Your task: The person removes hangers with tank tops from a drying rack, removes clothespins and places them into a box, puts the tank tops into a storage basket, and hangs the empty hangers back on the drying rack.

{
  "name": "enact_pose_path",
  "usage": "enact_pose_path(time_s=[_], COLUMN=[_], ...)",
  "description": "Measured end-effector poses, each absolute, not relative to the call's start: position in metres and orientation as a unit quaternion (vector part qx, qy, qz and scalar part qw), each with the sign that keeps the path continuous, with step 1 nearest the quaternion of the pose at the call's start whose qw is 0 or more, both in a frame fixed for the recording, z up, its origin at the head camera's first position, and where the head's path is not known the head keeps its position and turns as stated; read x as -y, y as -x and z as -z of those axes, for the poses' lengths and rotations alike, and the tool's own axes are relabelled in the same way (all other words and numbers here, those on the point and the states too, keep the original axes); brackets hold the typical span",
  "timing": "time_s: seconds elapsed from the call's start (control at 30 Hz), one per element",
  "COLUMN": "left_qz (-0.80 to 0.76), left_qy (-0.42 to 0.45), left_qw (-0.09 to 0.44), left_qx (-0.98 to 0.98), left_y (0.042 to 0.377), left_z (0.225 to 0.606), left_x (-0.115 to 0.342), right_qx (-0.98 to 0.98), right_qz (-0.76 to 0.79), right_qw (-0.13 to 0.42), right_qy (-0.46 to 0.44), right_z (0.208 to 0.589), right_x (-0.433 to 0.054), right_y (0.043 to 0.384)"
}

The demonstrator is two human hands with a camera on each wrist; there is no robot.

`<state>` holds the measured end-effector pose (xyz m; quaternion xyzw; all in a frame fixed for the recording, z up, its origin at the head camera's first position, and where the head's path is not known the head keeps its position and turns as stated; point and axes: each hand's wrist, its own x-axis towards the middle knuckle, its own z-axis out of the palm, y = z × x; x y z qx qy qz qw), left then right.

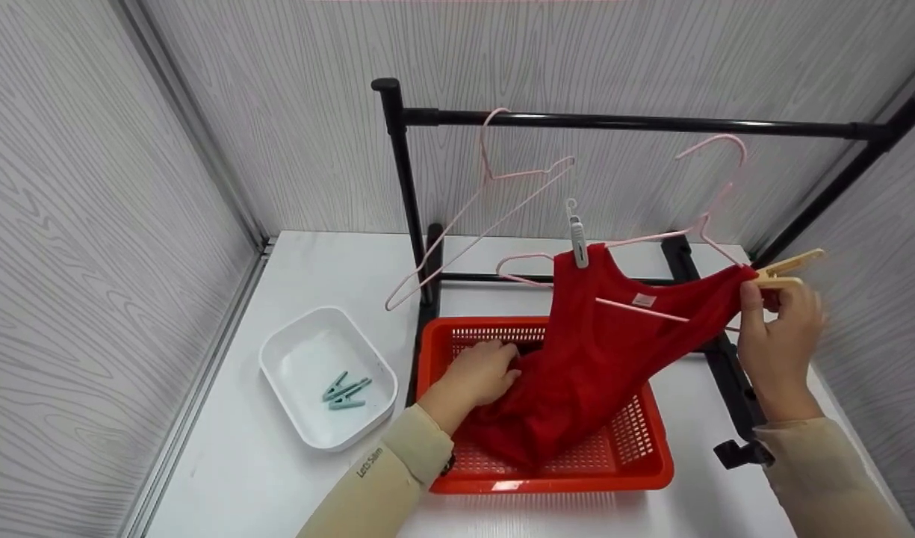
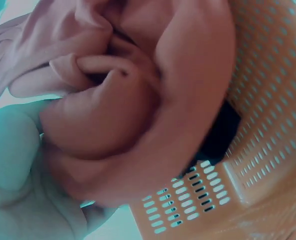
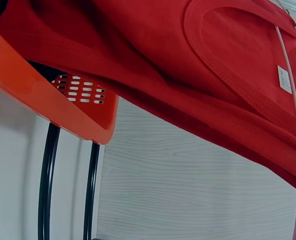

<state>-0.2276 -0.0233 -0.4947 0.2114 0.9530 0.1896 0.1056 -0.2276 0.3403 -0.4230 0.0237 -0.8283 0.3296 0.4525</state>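
A red tank top (image 1: 588,336) hangs on a pink hanger (image 1: 715,205), its lower part bunched down into an orange-red basket (image 1: 550,486). A white clothespin (image 1: 579,243) sits on its left shoulder strap. A yellow clothespin (image 1: 778,273) is clipped at the right strap. There my right hand (image 1: 782,336) pinches the strap with the thumb in front, its fingers partly hidden beside the yellow clothespin. My left hand (image 1: 476,373) grips bunched red fabric over the basket's left side; in the left wrist view the folded cloth (image 2: 112,115) covers part of the fingers.
A second pink hanger (image 1: 468,198) hangs from the black rack rail (image 1: 621,122). To the left stands a white tray (image 1: 296,407) holding teal clothespins (image 1: 346,392). Behind the basket, the rack's black base leg (image 1: 733,388) runs along the table's right side.
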Motion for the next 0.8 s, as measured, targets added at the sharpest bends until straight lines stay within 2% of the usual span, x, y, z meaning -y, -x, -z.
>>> enact_pose_path(time_s=[0.3, 0.47, 0.63, 0.8], left_qz=[-0.188, -0.209, -0.247, -0.256], left_qy=[-0.235, -0.255, -0.262, -0.29], left_qw=[0.088, 0.054, 0.044, -0.013], left_qx=[-0.95, -0.943, -0.932, -0.922], left_y=[0.222, 0.216, 0.207, 0.203], left_z=[0.473, 0.447, 0.414, 0.389], left_x=[0.026, 0.024, 0.024, 0.026], right_qx=[0.829, 0.834, 0.839, 0.842], right_qz=[-0.327, -0.323, -0.315, -0.315], right_qw=[0.453, 0.446, 0.44, 0.437], right_qy=[-0.026, -0.036, -0.045, -0.032], right_z=[0.42, 0.428, 0.431, 0.435], right_x=[-0.329, -0.337, -0.337, -0.336], right_y=[0.222, 0.226, 0.225, 0.227])
